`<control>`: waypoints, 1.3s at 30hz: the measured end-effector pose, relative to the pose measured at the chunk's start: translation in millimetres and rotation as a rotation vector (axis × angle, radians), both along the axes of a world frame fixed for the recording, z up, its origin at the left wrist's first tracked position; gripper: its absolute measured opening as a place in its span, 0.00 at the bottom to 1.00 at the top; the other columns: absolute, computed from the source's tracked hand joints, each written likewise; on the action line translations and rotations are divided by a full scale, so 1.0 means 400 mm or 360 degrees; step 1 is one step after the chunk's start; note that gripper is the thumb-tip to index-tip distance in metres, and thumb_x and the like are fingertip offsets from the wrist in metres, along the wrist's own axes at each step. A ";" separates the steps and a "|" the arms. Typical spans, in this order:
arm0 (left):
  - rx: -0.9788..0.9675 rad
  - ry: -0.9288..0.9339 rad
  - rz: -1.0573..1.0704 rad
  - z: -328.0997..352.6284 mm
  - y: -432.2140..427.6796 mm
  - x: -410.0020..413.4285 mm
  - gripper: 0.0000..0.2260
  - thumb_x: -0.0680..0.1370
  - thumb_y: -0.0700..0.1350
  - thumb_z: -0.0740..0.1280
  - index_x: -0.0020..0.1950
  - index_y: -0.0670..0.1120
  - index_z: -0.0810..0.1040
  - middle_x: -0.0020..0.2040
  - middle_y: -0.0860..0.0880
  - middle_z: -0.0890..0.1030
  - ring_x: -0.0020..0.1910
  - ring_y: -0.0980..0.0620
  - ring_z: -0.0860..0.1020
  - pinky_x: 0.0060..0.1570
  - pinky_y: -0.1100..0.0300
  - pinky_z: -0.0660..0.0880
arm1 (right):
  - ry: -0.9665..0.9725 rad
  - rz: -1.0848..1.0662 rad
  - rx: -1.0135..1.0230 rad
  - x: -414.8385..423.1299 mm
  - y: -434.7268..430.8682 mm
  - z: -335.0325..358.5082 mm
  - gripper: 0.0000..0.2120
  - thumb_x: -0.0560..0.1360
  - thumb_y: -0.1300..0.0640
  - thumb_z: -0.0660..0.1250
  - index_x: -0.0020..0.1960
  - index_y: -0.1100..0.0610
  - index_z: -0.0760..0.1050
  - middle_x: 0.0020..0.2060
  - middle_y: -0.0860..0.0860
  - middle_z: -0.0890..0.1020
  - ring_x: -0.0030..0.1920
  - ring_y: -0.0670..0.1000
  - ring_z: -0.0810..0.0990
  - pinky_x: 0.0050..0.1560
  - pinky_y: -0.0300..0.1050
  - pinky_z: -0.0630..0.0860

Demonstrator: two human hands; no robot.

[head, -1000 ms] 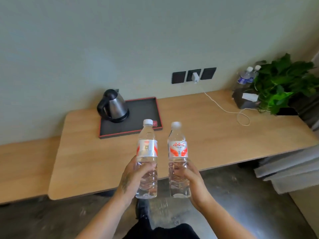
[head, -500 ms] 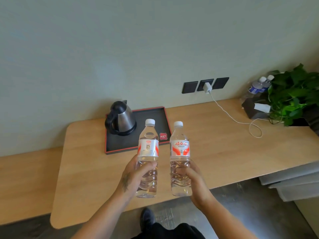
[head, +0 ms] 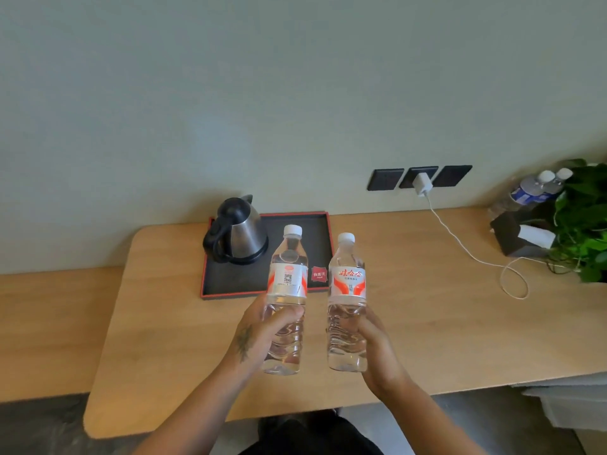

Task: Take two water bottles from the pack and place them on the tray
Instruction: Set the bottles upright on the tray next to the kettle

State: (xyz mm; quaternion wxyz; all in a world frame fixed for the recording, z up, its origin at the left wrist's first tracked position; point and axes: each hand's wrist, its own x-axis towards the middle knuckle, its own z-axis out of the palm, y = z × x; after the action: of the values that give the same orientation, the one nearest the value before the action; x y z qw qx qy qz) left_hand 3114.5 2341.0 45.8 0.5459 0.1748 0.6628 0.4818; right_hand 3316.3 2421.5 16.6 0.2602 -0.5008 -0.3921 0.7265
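Note:
I hold two clear water bottles with white caps and red-and-white labels upright over the wooden desk. My left hand [head: 262, 333] grips the lower half of the left bottle [head: 287, 280]. My right hand [head: 377, 349] grips the lower half of the right bottle [head: 347, 284]. Both bottles hang in front of the near edge of the black tray with a red rim [head: 230, 284], which lies against the wall. The pack is not in view.
A steel kettle [head: 241, 233] with a black handle stands on the tray's left half, and a small red card [head: 319, 275] lies at its right front. A white charger cable [head: 473, 254] trails across the desk [head: 427, 323]. Two more bottles [head: 532, 192], a dark tissue box [head: 515, 234] and a plant [head: 584, 224] stand at the right.
I have come closer to the desk with both bottles held upright; the bottles now hang over the desk nearer the tray. Both grips are unchanged.

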 end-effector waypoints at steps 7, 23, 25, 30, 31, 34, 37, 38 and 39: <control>-0.0036 -0.0054 0.0249 0.009 0.106 0.029 0.21 0.63 0.57 0.79 0.53 0.51 0.87 0.42 0.45 0.88 0.38 0.46 0.85 0.40 0.51 0.81 | 0.0065 0.0265 -0.0022 -0.008 0.175 -0.013 0.28 0.60 0.51 0.73 0.59 0.58 0.83 0.46 0.55 0.85 0.45 0.53 0.84 0.44 0.49 0.80; -0.0072 0.0007 0.0294 -0.043 0.239 -0.027 0.21 0.70 0.51 0.77 0.62 0.49 0.84 0.48 0.47 0.88 0.46 0.46 0.86 0.46 0.48 0.82 | -0.0050 0.0418 -0.0057 -0.068 0.322 -0.087 0.31 0.58 0.49 0.75 0.61 0.51 0.84 0.58 0.59 0.88 0.58 0.63 0.86 0.62 0.64 0.79; -0.0060 0.0045 0.0231 -0.047 0.257 -0.045 0.22 0.69 0.53 0.77 0.62 0.50 0.84 0.47 0.50 0.88 0.46 0.48 0.87 0.46 0.53 0.82 | -0.0038 0.0395 -0.0038 -0.075 0.337 -0.083 0.27 0.58 0.49 0.75 0.58 0.49 0.85 0.57 0.60 0.88 0.58 0.63 0.86 0.62 0.63 0.80; 0.0048 0.0152 0.0096 -0.050 0.328 -0.103 0.20 0.68 0.53 0.78 0.59 0.54 0.84 0.48 0.51 0.89 0.47 0.55 0.88 0.43 0.66 0.82 | -0.0024 0.0331 0.0088 -0.111 0.407 -0.091 0.28 0.63 0.54 0.74 0.63 0.55 0.82 0.59 0.63 0.87 0.63 0.68 0.84 0.65 0.65 0.78; 0.0056 0.0176 0.0086 -0.050 0.339 -0.110 0.23 0.66 0.56 0.78 0.60 0.55 0.84 0.50 0.51 0.89 0.48 0.56 0.88 0.44 0.66 0.82 | -0.0009 0.0333 0.0083 -0.118 0.418 -0.095 0.26 0.64 0.57 0.73 0.63 0.57 0.82 0.57 0.64 0.87 0.59 0.69 0.84 0.60 0.62 0.79; 0.0119 0.0198 0.0069 -0.056 0.385 -0.136 0.27 0.63 0.58 0.77 0.62 0.55 0.83 0.53 0.46 0.89 0.49 0.52 0.89 0.46 0.63 0.82 | 0.0062 0.0351 0.0107 -0.140 0.463 -0.100 0.27 0.61 0.58 0.75 0.59 0.61 0.82 0.47 0.61 0.87 0.45 0.60 0.85 0.41 0.48 0.82; 0.0170 0.0181 0.0070 -0.076 0.453 -0.170 0.27 0.63 0.56 0.79 0.62 0.55 0.83 0.52 0.45 0.89 0.46 0.56 0.88 0.44 0.66 0.83 | 0.0113 0.0377 0.0188 -0.171 0.533 -0.113 0.28 0.59 0.60 0.74 0.60 0.63 0.81 0.47 0.64 0.86 0.45 0.56 0.86 0.42 0.44 0.82; 0.0165 0.0179 0.0064 -0.083 0.474 -0.179 0.27 0.63 0.56 0.79 0.61 0.56 0.83 0.52 0.46 0.89 0.49 0.56 0.89 0.47 0.63 0.83 | 0.0122 0.0401 0.0217 -0.181 0.554 -0.121 0.29 0.60 0.62 0.74 0.61 0.64 0.80 0.49 0.68 0.85 0.46 0.58 0.85 0.43 0.46 0.82; 0.0157 0.0181 0.0057 -0.093 0.496 -0.187 0.27 0.63 0.56 0.79 0.61 0.58 0.83 0.53 0.48 0.89 0.52 0.54 0.89 0.52 0.58 0.83 | 0.0120 0.0423 0.0244 -0.189 0.572 -0.130 0.30 0.60 0.62 0.74 0.62 0.64 0.80 0.52 0.70 0.84 0.47 0.60 0.84 0.44 0.47 0.81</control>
State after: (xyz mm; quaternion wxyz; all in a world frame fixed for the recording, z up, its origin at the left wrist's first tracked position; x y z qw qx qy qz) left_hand 3039.7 2539.3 8.7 0.4894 0.2167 0.6713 0.5127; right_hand 3240.7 2650.1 -35.6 0.2139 -0.3956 -0.4991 0.7407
